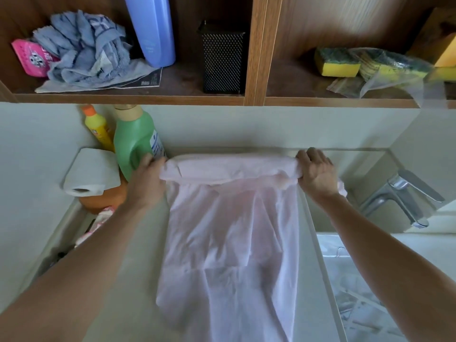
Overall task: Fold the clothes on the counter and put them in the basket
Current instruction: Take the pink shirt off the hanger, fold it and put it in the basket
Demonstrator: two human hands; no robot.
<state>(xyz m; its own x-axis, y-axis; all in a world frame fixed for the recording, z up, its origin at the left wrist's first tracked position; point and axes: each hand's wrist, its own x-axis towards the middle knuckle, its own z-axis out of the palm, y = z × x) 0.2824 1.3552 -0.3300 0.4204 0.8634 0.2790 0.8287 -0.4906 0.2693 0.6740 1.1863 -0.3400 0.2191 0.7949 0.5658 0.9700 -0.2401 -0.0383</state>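
A pale pink, thin garment (229,238) lies lengthwise on the light counter (133,267), its far end turned over into a thick fold near the back wall. My left hand (145,178) grips the left end of that fold. My right hand (317,172) grips the right end, fingers curled over the cloth. The near end of the garment runs down out of the frame. No basket is clearly in view.
A green bottle (134,144), a yellow bottle (98,128) and a paper roll (91,174) crowd the back left. A tap (404,196) and sink (365,292) lie to the right. Shelves above hold a blue towel (86,53), blue bottle (151,28), black mesh holder (223,58) and sponges (338,62).
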